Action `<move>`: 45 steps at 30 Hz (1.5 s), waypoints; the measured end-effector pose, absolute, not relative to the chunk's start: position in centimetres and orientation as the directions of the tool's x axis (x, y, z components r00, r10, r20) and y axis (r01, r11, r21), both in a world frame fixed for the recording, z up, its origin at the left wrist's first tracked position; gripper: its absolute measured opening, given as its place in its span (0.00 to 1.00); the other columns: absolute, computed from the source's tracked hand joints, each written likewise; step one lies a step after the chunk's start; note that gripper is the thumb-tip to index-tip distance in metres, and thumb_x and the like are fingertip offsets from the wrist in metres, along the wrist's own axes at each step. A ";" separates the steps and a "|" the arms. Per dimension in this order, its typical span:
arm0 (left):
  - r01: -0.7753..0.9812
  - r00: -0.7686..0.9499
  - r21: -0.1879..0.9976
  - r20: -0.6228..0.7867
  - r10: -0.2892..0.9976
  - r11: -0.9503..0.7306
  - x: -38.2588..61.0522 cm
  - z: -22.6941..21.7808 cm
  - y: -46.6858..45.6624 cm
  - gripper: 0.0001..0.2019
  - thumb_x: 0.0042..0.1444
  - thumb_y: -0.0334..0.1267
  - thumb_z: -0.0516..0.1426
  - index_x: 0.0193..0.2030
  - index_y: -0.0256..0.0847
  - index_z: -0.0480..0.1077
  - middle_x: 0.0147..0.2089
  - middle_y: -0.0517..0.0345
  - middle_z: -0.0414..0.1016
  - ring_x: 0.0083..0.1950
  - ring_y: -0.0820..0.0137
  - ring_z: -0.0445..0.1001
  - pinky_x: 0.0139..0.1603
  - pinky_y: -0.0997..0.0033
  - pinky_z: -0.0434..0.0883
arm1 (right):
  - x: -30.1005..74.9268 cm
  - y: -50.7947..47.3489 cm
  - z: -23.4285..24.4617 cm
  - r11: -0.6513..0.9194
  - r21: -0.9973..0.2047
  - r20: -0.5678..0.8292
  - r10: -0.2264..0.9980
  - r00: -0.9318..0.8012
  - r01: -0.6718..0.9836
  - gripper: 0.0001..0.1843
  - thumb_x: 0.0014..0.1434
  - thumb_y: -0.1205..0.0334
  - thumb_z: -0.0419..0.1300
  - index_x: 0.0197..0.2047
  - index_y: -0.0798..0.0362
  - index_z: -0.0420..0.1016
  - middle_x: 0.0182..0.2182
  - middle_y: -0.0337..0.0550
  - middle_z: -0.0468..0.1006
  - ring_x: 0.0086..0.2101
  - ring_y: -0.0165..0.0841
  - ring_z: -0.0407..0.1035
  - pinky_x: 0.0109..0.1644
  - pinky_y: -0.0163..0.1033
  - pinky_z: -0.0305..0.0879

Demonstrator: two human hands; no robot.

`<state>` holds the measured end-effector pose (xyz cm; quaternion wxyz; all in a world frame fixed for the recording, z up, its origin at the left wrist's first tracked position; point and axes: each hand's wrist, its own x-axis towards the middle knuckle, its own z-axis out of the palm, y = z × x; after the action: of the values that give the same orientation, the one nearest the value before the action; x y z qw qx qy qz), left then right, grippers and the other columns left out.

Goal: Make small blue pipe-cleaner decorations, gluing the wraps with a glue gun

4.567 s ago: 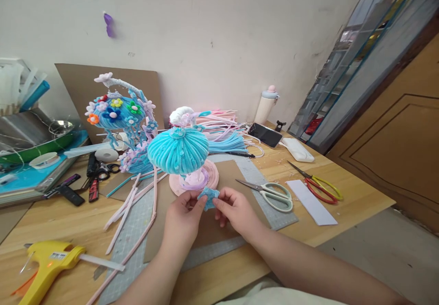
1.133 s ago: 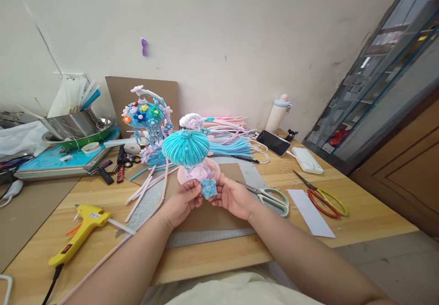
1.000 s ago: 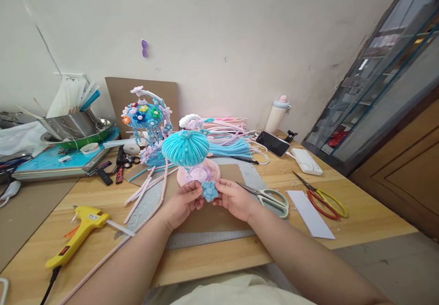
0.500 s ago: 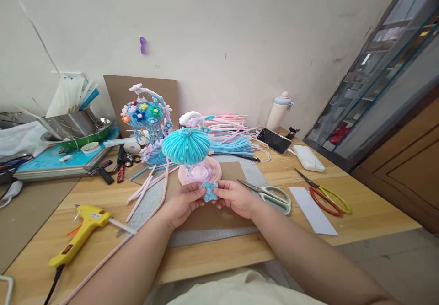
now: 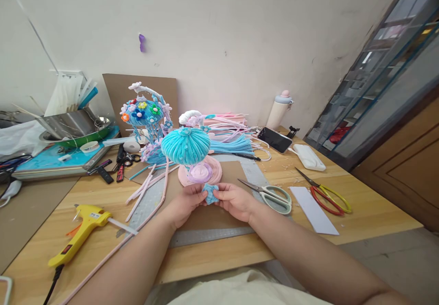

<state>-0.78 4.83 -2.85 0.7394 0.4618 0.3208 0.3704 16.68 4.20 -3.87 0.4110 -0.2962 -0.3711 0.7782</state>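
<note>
Between both hands is a small light-blue fuzzy flower [image 5: 210,194], apparently made of pipe cleaner. My left hand [image 5: 187,203] pinches its left side with thumb and fingers. On its right side my right hand [image 5: 236,201] grips it the same way. Just beyond the hands stands a turquoise pipe-cleaner lampshade shape [image 5: 186,146] over a round pink coiled base [image 5: 215,170] with a lilac coil in its middle. The hands hover over a brown board [image 5: 212,220], and the fingertips behind the flower are partly hidden.
A yellow glue gun [image 5: 82,232] lies at left. Green-handled scissors [image 5: 274,197], a white card strip [image 5: 313,210] and red-yellow scissors [image 5: 329,197] lie at right. Behind are a flower-covered lamp shape [image 5: 144,113], blue pipe cleaners [image 5: 233,146], a phone [image 5: 275,139] and a bottle [image 5: 279,110].
The blue flower has turned slightly between my fingers and looks narrower. My hands have drawn a little closer together; the other things stay where they were.
</note>
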 end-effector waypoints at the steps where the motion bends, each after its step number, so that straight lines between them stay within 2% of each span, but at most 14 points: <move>1: -0.256 0.527 0.920 -0.125 0.841 0.297 -0.8 -2.9 4.9 0.13 0.47 0.39 0.65 0.38 0.34 0.77 0.33 0.53 0.76 0.35 0.70 0.69 0.39 0.71 0.64 | 16.6 4.1 -3.8 -0.385 -0.816 -0.155 0.865 -0.477 -0.432 0.15 0.42 0.59 0.72 0.34 0.56 0.79 0.31 0.42 0.79 0.34 0.31 0.70 0.44 0.38 0.61; 5: -0.279 0.541 0.912 -0.110 0.834 0.301 -0.9 -3.2 5.1 0.12 0.48 0.38 0.65 0.39 0.35 0.77 0.34 0.53 0.76 0.36 0.70 0.70 0.41 0.70 0.64 | 16.5 4.0 -3.4 -0.379 -0.810 -0.153 0.873 -0.463 -0.448 0.14 0.42 0.61 0.72 0.34 0.55 0.79 0.31 0.40 0.79 0.33 0.29 0.70 0.45 0.37 0.61; 12: -0.280 0.557 0.896 -0.142 0.818 0.346 -1.3 -2.9 5.2 0.11 0.50 0.37 0.63 0.40 0.35 0.77 0.35 0.51 0.77 0.36 0.70 0.71 0.40 0.72 0.66 | 17.6 4.7 -2.6 -0.447 -0.818 -0.192 0.805 -0.561 -0.361 0.14 0.48 0.57 0.69 0.34 0.59 0.78 0.28 0.44 0.78 0.29 0.30 0.70 0.34 0.36 0.61; 18: -0.277 0.531 0.892 -0.168 0.830 0.357 -1.2 -2.7 5.0 0.11 0.52 0.37 0.62 0.42 0.38 0.76 0.39 0.52 0.78 0.39 0.70 0.72 0.42 0.72 0.67 | 17.5 4.6 -2.9 -0.442 -0.806 -0.197 0.827 -0.526 -0.393 0.11 0.49 0.59 0.68 0.34 0.56 0.77 0.26 0.38 0.76 0.28 0.26 0.69 0.35 0.33 0.61; 23: -0.263 0.561 0.893 -0.165 0.811 0.364 -1.1 -2.5 4.9 0.11 0.49 0.38 0.64 0.39 0.35 0.77 0.35 0.51 0.78 0.36 0.70 0.72 0.39 0.72 0.66 | 17.6 4.3 -2.8 -0.467 -0.806 -0.202 0.795 -0.572 -0.363 0.13 0.48 0.58 0.69 0.35 0.58 0.78 0.29 0.43 0.78 0.29 0.28 0.69 0.36 0.35 0.62; 31: -0.289 0.587 0.862 -0.183 0.788 0.416 -1.0 -2.6 4.6 0.09 0.46 0.36 0.66 0.33 0.34 0.76 0.31 0.53 0.76 0.34 0.70 0.72 0.41 0.69 0.66 | 17.1 3.5 -3.1 -0.374 -0.818 -0.115 0.851 -0.513 -0.438 0.11 0.47 0.61 0.70 0.33 0.58 0.78 0.29 0.41 0.77 0.30 0.28 0.68 0.39 0.35 0.61; 34: -0.315 0.582 0.843 -0.192 0.791 0.436 -1.0 -2.7 4.7 0.09 0.47 0.36 0.65 0.34 0.34 0.76 0.32 0.54 0.76 0.34 0.71 0.71 0.41 0.70 0.66 | 17.1 3.6 -2.9 -0.381 -0.812 -0.115 0.847 -0.519 -0.441 0.11 0.47 0.61 0.70 0.33 0.57 0.78 0.30 0.41 0.77 0.31 0.28 0.69 0.40 0.35 0.62; 38: -0.382 0.525 0.820 -0.186 0.831 0.425 -0.7 -2.5 4.6 0.10 0.48 0.37 0.65 0.38 0.39 0.75 0.33 0.57 0.76 0.34 0.73 0.71 0.40 0.73 0.65 | 17.0 3.8 -2.6 -0.393 -0.809 -0.124 0.841 -0.527 -0.437 0.14 0.50 0.56 0.67 0.38 0.55 0.77 0.32 0.42 0.78 0.33 0.29 0.70 0.41 0.37 0.64; 41: -0.408 0.512 0.811 -0.176 0.840 0.419 -0.5 -2.3 4.4 0.09 0.48 0.39 0.65 0.35 0.39 0.75 0.31 0.58 0.75 0.33 0.73 0.71 0.39 0.72 0.66 | 16.7 3.8 -2.7 -0.395 -0.816 -0.130 0.837 -0.532 -0.422 0.14 0.48 0.59 0.69 0.36 0.57 0.77 0.31 0.42 0.78 0.32 0.28 0.70 0.40 0.35 0.63; 45: -0.379 0.529 0.812 -0.203 0.824 0.443 -0.6 -1.9 4.3 0.11 0.52 0.43 0.61 0.35 0.36 0.75 0.29 0.55 0.74 0.32 0.71 0.70 0.35 0.72 0.65 | 16.7 3.8 -2.8 -0.413 -0.812 -0.148 0.829 -0.540 -0.412 0.09 0.49 0.62 0.68 0.33 0.57 0.76 0.25 0.39 0.76 0.26 0.26 0.68 0.34 0.34 0.63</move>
<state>-0.61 4.32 -1.92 0.7936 0.3673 0.3030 0.3789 16.69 3.84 -2.83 0.3909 -0.2782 -0.3750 0.7932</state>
